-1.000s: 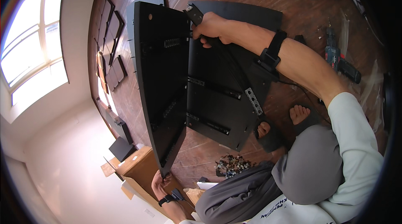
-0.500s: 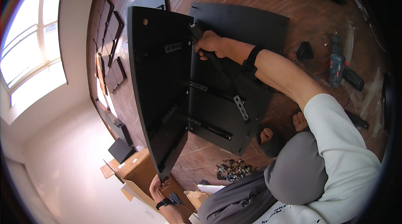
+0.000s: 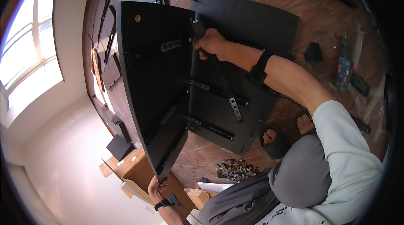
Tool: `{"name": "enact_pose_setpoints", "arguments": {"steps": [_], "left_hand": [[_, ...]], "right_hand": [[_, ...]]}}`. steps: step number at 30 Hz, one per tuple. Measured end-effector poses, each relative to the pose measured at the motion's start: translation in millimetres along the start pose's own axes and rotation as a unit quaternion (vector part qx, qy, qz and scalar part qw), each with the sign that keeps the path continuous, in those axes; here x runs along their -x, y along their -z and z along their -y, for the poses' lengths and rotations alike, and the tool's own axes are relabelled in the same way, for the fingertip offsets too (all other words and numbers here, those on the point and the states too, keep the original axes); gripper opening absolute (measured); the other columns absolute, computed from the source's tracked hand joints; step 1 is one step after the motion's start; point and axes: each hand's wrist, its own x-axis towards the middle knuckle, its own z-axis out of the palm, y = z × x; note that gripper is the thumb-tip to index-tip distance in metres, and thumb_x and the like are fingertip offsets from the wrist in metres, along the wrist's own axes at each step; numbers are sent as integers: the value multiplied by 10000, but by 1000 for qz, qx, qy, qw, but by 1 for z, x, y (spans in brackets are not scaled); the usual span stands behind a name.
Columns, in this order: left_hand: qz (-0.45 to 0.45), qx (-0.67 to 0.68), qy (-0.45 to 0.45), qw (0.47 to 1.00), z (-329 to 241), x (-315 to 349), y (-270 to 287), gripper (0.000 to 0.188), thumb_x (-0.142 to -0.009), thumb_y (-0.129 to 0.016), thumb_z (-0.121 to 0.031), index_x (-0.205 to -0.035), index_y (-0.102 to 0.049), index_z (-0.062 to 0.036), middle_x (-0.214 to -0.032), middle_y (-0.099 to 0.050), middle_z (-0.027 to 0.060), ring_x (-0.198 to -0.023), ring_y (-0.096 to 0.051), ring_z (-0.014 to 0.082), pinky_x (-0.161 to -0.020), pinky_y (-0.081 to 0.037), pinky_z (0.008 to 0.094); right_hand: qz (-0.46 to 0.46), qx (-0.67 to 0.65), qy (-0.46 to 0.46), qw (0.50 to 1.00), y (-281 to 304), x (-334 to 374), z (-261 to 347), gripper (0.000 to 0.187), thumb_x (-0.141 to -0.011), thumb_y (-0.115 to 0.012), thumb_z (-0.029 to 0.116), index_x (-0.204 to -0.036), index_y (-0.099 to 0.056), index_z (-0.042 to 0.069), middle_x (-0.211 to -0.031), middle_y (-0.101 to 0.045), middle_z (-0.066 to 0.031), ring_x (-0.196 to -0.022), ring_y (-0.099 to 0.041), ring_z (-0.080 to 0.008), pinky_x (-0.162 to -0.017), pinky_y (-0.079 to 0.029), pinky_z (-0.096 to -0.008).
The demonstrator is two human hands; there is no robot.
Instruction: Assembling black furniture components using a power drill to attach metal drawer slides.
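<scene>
A black panel [image 3: 153, 86] with metal drawer slides stands upright on its edge, its right edge meeting a second black panel [image 3: 248, 27] that lies on the floor. My left hand [image 3: 158, 186] grips the upright panel's near lower corner. Near the far end of the joint, my right hand [image 3: 209, 43] is closed around a long black bar [image 3: 223, 75], which slants over the flat panel. At the bar's near end shows a perforated metal strip [image 3: 235, 109]. The palm and some fingers of my right hand are hidden.
A pile of screws and fittings [image 3: 237, 169] lies on the wooden floor near my feet. To the right are a cordless drill [image 3: 345, 73] and a small black block [image 3: 312, 52]. An opened cardboard box [image 3: 132, 164] sits at the lower left; more panels [image 3: 111, 71] lie by the wall.
The near end of the bar has swung slightly left. The upright panel's far top edge has shifted a little left. Both hands keep their holds.
</scene>
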Motion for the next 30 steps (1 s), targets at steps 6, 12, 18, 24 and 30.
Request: {"name": "enact_pose_setpoints", "arguments": {"steps": [6, 12, 18, 24, 30], "left_hand": [[-5, -26, 0, 1000, -1, -4, -18, 206, -959, -439, -243, -776, -444, -147, -541, -427, 20, -384, -352, 77, -335, -269, 214], [0, -43, -28, 999, 6, 10, -33, 229, -964, -444, -251, -757, -446, -154, -530, -427, 6, -380, -350, 75, -354, -263, 221], [-41, -31, -70, 996, 39, 4, -65, 245, -961, -452, -263, -745, -459, -148, -514, -435, -12, -382, -356, 78, -371, -278, 225], [-151, -32, -154, 976, 112, -16, -149, 384, -959, -520, -480, -854, -596, -119, -509, -457, -13, -369, -426, 97, -311, -303, 244], [-155, 102, -231, 955, 187, -91, -201, 418, -946, -550, -473, -1098, -619, -90, -693, -561, 0, -416, -465, 96, -301, -336, 229]], "right_hand": [[-19, -25, 37, 999, -5, 27, 12, 202, -785, -671, 4, -957, -566, 0, -737, -586, -98, -546, -604, -164, -531, -574, -322], [11, 8, 46, 999, -19, 47, 36, 262, -784, -655, -13, -1032, -570, 0, -799, -597, -87, -550, -596, -153, -548, -574, -317], [66, 19, 57, 996, 15, 118, 69, 349, -795, -629, -10, -1137, -562, -21, -902, -624, -90, -530, -526, -122, -553, -530, -320], [56, 22, 58, 996, 64, 195, 99, 285, -789, -620, -3, -1071, -590, -33, -898, -637, -82, -511, -478, -88, -536, -476, -299], [-4, 77, 12, 997, 111, 223, 84, 114, -774, -632, -1, -737, -547, 65, -730, -552, -19, -499, -479, -75, -516, -461, -289]]}}
